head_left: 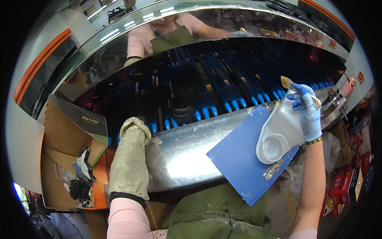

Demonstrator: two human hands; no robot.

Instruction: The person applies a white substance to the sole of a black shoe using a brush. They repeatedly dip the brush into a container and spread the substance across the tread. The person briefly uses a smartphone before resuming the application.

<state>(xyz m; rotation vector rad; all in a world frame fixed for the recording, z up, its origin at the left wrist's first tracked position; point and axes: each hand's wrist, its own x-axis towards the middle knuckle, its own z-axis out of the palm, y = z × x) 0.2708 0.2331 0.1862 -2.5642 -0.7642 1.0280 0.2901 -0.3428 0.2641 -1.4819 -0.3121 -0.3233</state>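
Note:
My right hand point(308, 111), in a blue-and-white glove, closes around a brush with pale bristles point(285, 82) and a light handle. Just below it is a white plastic tray point(278, 123) with a round hollow, lying on a blue sheet point(234, 147). My left arm wears a loose olive sleeve cover point(131, 159) and reaches to the metal ledge point(191, 155). Only a sliver of my left hand point(140, 121) shows past the cuff; its fingers are hidden. Beyond the ledge, blue-tipped prongs point(205, 113) stand in a row along a dark machine opening.
An open cardboard box point(59, 131) holding dark and white scraps point(81, 177) stands at the left. A small metal piece point(272, 169) lies on the blue sheet. At the right are a pink-and-silver tool point(343, 93) and red boxes point(345, 187). A reflective panel point(223, 26) spans the back.

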